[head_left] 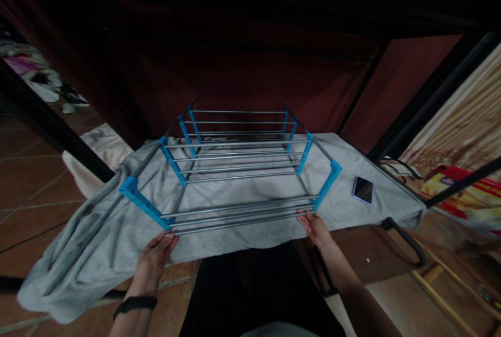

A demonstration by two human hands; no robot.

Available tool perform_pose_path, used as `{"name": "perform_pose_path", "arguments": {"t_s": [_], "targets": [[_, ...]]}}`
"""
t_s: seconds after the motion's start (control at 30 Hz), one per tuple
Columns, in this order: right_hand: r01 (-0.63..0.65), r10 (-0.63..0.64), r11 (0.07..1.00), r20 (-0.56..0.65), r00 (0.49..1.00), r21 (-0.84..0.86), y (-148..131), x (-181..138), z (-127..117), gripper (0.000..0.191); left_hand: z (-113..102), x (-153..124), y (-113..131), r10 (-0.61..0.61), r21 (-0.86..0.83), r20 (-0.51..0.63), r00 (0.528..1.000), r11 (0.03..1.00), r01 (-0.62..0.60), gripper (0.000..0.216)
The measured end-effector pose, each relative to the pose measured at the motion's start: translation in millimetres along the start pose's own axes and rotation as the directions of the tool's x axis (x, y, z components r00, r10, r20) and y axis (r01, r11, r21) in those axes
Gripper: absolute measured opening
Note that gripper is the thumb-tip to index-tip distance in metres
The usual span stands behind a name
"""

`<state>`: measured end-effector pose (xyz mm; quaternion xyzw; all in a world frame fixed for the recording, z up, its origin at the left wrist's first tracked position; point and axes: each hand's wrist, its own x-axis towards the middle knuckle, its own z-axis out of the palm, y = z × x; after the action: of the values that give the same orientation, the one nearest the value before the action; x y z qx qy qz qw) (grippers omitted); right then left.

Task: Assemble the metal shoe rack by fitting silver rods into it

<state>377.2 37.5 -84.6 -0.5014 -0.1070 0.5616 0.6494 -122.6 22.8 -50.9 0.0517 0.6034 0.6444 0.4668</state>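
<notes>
A rack of grey metal rods [242, 174] joined by blue plastic brackets [145, 205] lies across a grey cloth [250, 238]. My left hand [155, 253] grips the near left corner, its fingers closed at the end of the nearest rod by the blue bracket. At the near right corner, my right hand [313, 225] has its fingers curled on the same rod beneath the other bracket. Several rods run left to right between the brackets, and the rack reaches back towards the dark red panel. Parts of the fingertips are hidden.
A phone [362, 190] lies on the cloth to the right. A dark red panel [250, 81] stands behind the rack. A striped cloth [99, 157] hangs at the left, and a red and yellow package [462, 193] lies at the right. Dark metal bars flank both sides.
</notes>
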Motion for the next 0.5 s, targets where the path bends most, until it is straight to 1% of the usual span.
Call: {"name": "perform_pose_path", "arguments": {"t_s": [0.17,0.27,0.33,0.5], "targets": [[-0.004,0.004,1.000,-0.016,1.000,-0.008,-2,-4,1,0.013,-3,0,-2,0.038,0.005,0.062,0.997,0.999,-0.038,0.025],[-0.003,0.003,1.000,-0.028,1.000,-0.010,-3,-6,2,0.012,-2,2,-4,0.031,-0.006,0.034,0.999,0.999,-0.031,0.025],[-0.012,0.012,1.000,-0.035,0.999,-0.014,-4,-8,2,0.010,-1,3,-4,0.022,-0.018,0.035,0.999,1.000,-0.021,0.026],[-0.071,0.069,0.996,-0.046,0.997,-0.045,-12,-10,1,0.009,0,-7,-1,0.034,-0.038,0.040,0.999,0.999,-0.033,0.027]]}}
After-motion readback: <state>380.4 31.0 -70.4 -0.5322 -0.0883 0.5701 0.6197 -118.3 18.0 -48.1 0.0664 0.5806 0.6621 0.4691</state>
